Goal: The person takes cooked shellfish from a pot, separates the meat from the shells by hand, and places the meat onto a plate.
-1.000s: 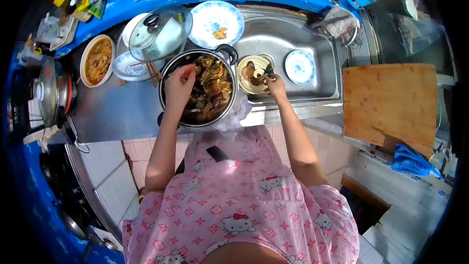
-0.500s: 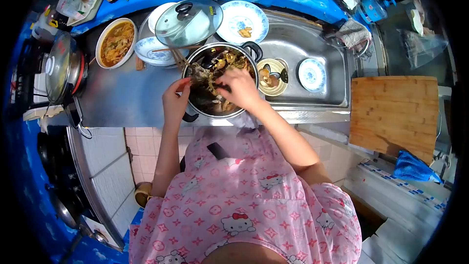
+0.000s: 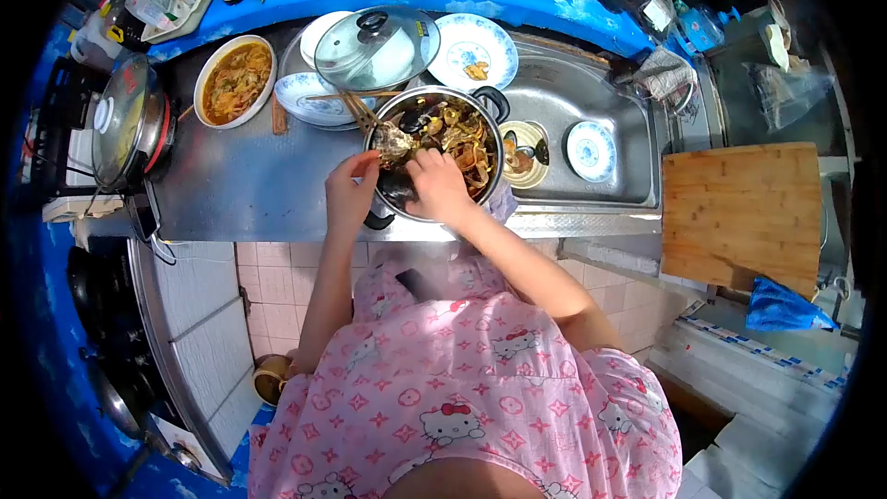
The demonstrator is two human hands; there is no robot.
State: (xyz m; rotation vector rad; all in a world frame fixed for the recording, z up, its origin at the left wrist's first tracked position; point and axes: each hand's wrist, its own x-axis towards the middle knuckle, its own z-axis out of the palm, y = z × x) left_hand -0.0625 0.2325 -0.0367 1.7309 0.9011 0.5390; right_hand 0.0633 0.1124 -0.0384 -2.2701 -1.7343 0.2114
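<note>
A steel pot (image 3: 500,166) full of cooked food with dark mussel shells and brownish pieces (image 3: 467,143) stands at the counter's front edge. My left hand (image 3: 351,192) is at its left rim, thumb and fingers pinched together; what they hold is too small to make out. Over the pot, my right hand (image 3: 437,187) has its fingers curled down at the food, and its fingertips are partly hidden. A slotted turner (image 3: 358,111) leans into the pot by my left fingertips, with a pale, shell-like piece (image 3: 392,141) at its end.
Behind the pot lie a glass lid (image 3: 383,55) and a patterned plate (image 3: 462,37) with small yellowish pieces. The sink (image 3: 564,83) holds a bowl of shells (image 3: 527,177) and a small plate (image 3: 591,152). A soup bowl (image 3: 237,83) and lidded pan (image 3: 125,129) stand left, a cutting board (image 3: 739,217) right.
The view has shifted, so the counter things appear farther right. My right hand has drawn back toward the pot's near left side, uncovering more food. My left hand stays pinched at the rim.
</note>
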